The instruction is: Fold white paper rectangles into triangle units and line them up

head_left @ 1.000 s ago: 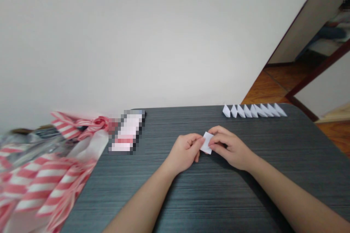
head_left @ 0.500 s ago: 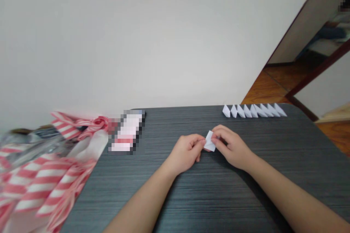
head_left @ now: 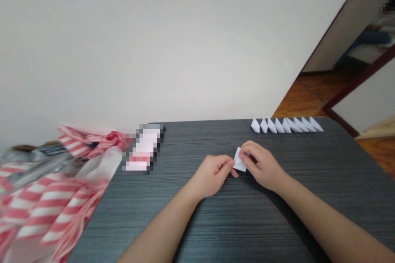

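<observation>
White paper (head_left: 240, 164): held between the hands, pinched by left hand (head_left: 211, 176) and right hand (head_left: 263, 166) fingertips | Folded papers (head_left: 278, 125): aligned beyond right hand | Pixelated rectangular object (head_left: 143, 146): placed left of left hand, markings obscured

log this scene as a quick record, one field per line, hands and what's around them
left hand: fingertips at the left edge of the small white paper; firmness of grip unclear
right hand: pinching the paper at its upper right
surface: dark streaked table
far right of table: row of folded white pieces
far left of table: flat item, pixelated
left of table: red-and-white striped material
behind table: pale wall
</observation>
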`<state>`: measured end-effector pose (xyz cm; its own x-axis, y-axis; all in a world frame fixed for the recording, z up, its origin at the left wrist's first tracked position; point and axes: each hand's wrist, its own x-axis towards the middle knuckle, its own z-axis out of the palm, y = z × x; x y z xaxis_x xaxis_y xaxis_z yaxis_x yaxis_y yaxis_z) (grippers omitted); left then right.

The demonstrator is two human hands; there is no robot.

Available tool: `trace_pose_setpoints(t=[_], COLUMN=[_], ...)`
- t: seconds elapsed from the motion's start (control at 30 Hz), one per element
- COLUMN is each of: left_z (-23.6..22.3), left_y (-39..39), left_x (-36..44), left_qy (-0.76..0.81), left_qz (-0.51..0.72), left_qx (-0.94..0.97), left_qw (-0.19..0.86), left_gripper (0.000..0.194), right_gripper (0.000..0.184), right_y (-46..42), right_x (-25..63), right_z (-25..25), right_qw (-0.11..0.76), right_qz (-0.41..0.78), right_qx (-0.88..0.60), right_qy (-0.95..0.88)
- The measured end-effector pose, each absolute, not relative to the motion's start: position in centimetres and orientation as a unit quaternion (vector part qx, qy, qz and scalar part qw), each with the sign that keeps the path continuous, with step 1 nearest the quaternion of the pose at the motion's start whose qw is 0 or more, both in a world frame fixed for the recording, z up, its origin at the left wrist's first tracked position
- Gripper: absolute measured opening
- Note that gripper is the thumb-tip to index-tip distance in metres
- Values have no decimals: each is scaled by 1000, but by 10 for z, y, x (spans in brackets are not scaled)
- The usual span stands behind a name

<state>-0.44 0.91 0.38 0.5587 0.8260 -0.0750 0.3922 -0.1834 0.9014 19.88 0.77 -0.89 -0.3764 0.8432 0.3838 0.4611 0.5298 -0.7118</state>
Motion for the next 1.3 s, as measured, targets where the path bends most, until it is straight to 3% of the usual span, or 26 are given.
trace_pose_setpoints(t=[0.33,0.67,0.9,1.1,1.3], left_z=[2,5,2,6,5], left_y=[10,10,8,7,7], left_x=[-4,-3,-3,-3,-4], left_qy=[404,416,436,432,429], left_qz=[231,216,232,240,238], left_qx=[743,751,734,736,741], left_qw=[481,465,466,463,458], left_gripper=[31,36,35,34,33], right_gripper=[10,6,46,12,15], right_y=[8,7,5,7,7], right_x=[199,198,200,201,202], right_z=[-11,-12,-23,-18,-13], right_qw=[370,375,407,347,320], right_qz=[234,251,434,485,501], right_qx=[-410,-427,-429,-477,-502], right_qy=[-800,-784,-680,-646,-629])
